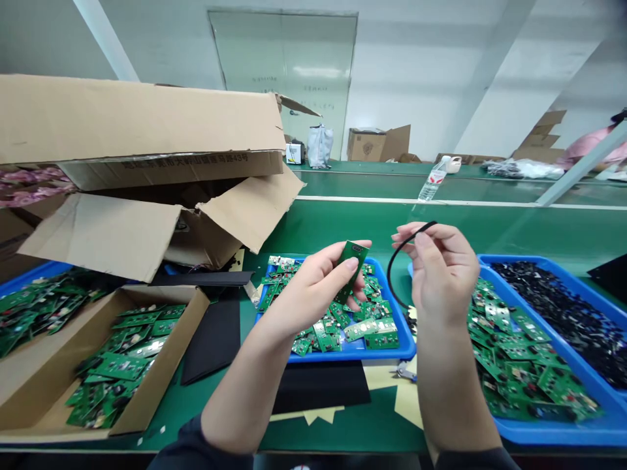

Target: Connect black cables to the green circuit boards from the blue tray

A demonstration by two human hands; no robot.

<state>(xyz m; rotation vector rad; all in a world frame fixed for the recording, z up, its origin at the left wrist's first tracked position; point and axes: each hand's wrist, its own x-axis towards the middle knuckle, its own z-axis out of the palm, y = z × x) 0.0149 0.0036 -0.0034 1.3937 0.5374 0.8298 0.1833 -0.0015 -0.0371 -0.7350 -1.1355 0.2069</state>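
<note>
My left hand (326,281) grips a small green circuit board (351,261), thumb on its face and fingers behind it. A dark oval part shows near the board's top end. To the right, my right hand (438,267) pinches a thin black strip (390,271), which curves down in an arc from the fingertips. The strip and the board are apart. Below both hands lies a blue tray (353,355) filled with loose circuit boards, partly hidden by my left hand and forearm.
At right, one blue tray (543,431) holds circuit boards and another (519,259) holds small black parts. A cardboard box (161,372) of boards stands left, near larger cartons (147,124). Pliers (405,373) lie near the middle tray. A water bottle (434,179) stands farther back.
</note>
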